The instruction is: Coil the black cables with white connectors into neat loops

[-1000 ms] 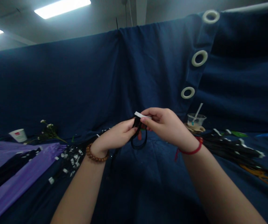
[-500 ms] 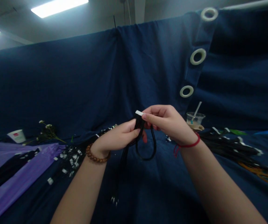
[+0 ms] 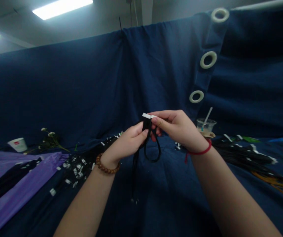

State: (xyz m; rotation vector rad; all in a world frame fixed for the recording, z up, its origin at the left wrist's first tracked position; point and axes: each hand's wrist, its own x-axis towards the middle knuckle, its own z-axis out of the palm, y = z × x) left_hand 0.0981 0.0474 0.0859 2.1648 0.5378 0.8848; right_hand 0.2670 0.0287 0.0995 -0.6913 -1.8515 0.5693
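One left hand (image 3: pixel 128 143) and one right hand (image 3: pixel 174 126) make two, with one beaded bracelet (image 3: pixel 104 168) and one red bracelet (image 3: pixel 202 152); between them, one black loop (image 3: pixel 152 160) and at least one white tag (image 3: pixel 146 115). Far up, two ceiling lights (image 3: pixel 62 8); far right, three pale rings (image 3: pixel 202 61). One paper cup (image 3: pixel 17 145) and one flower sprig (image 3: pixel 54 142) left; one clear cup (image 3: pixel 209 123), one straw (image 3: pixel 208 116) and one orange bundle (image 3: pixel 276 184) right (the dark cords (image 3: pixel 240 154) there lie too tangled to count)

Dimness below glaring ceiling lights (image 3: pixel 62 8)
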